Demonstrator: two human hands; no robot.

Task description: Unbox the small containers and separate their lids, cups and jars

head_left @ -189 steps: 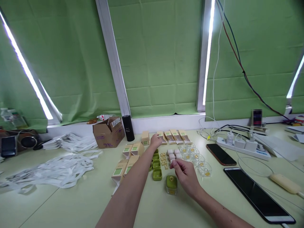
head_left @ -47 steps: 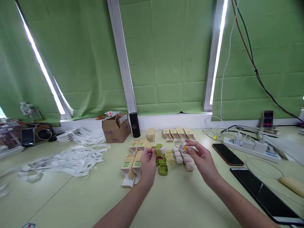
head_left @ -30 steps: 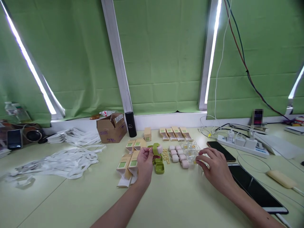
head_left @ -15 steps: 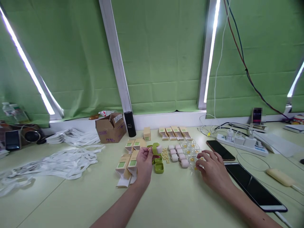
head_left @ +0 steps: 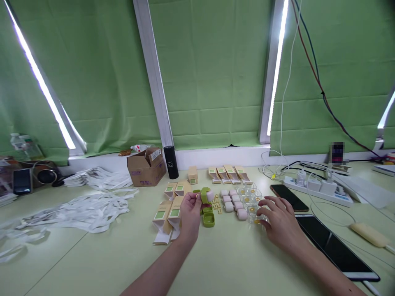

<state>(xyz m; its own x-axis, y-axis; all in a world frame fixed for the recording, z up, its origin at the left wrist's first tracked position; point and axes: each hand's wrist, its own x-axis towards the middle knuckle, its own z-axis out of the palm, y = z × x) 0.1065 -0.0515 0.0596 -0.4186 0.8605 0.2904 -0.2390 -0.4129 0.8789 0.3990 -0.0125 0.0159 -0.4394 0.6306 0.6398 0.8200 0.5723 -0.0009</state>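
My left hand (head_left: 190, 213) is closed on a small green square case (head_left: 204, 195), with a pale pink block (head_left: 210, 196) showing at its right side. Just below it, a green tray-like case piece (head_left: 209, 220) lies on the table, partly behind other green pieces. My right hand (head_left: 276, 213) reaches over clear plastic cups (head_left: 252, 210) with yellow centres. Its fingers are curved but apart, at the edge of the nearest cup. Between the hands lie several pale pink rounded blocks (head_left: 241, 214) and small yellowish pieces (head_left: 217, 201).
Kraft boxes (head_left: 161, 214) with green labels lie left of my left hand, and more small boxes (head_left: 230, 174) stand behind. White straps (head_left: 83, 213), a cardboard carton (head_left: 145, 169) and a black cylinder (head_left: 170, 162) occupy the left. Phones (head_left: 335, 242) and a power strip (head_left: 317, 189) sit right.
The view has shifted slightly, so everything sits a little further right. My left hand has turned the green case a little. My right fingers have spread slightly beside the clear cups.
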